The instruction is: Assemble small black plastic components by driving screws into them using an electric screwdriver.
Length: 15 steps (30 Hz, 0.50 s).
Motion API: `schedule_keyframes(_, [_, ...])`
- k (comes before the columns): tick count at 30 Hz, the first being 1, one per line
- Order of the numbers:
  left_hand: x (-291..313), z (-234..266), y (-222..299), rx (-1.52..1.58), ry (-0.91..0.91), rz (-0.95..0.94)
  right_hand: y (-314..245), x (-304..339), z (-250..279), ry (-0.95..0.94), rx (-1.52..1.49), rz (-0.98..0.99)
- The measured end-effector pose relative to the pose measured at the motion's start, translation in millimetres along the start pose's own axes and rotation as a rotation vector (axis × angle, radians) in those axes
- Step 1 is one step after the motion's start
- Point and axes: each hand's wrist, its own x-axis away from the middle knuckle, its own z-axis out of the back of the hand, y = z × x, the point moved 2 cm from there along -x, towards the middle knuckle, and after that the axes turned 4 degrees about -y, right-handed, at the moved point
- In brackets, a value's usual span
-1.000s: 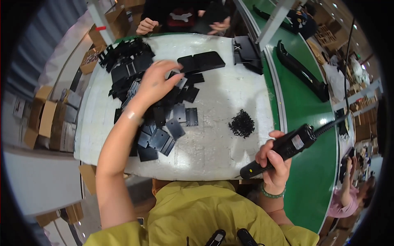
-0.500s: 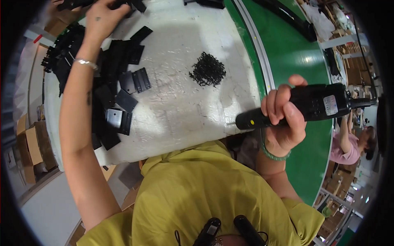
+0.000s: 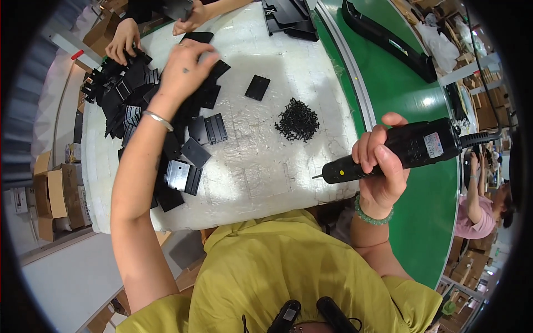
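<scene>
My right hand [image 3: 383, 161] is wrapped round a black electric screwdriver [image 3: 419, 147], its thin bit pointing left over the table's near right edge. Over a heap of flat black plastic plates [image 3: 194, 130] at the left hovers my left hand [image 3: 186, 72], thumb and fingers apart. A black plate [image 3: 199, 37] lies just beyond its fingertips; whether they touch it is hard to see. One separate black plate [image 3: 257, 87] rests mid-table, close to a pile of small black screws [image 3: 297, 120].
Across the table a co-worker's hand [image 3: 123, 41] reaches into the black parts, and the other hand [image 3: 191, 18] holds a dark piece. Larger black parts [image 3: 290, 19] lie at the far edge. A long black part [image 3: 388, 41] rests on the green surface [image 3: 416, 211] at right.
The view has shifted, and more of the far side shows. A single plate lies mid-table where none was before. My left hand has come away from the far parts; the right still grips the screwdriver.
</scene>
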Motion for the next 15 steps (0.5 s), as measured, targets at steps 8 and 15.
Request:
schedule_keyframes(8, [6.1,-51.8,62.2,0.160,-0.341,-0.081,7.5,1.5,9.5,0.086,-0.020,-0.052])
schedule_keyframes(15, [-10.8,-17.1,19.2,0.103,0.072,0.092,5.3,5.1,22.9,0.129,-0.038,-0.053])
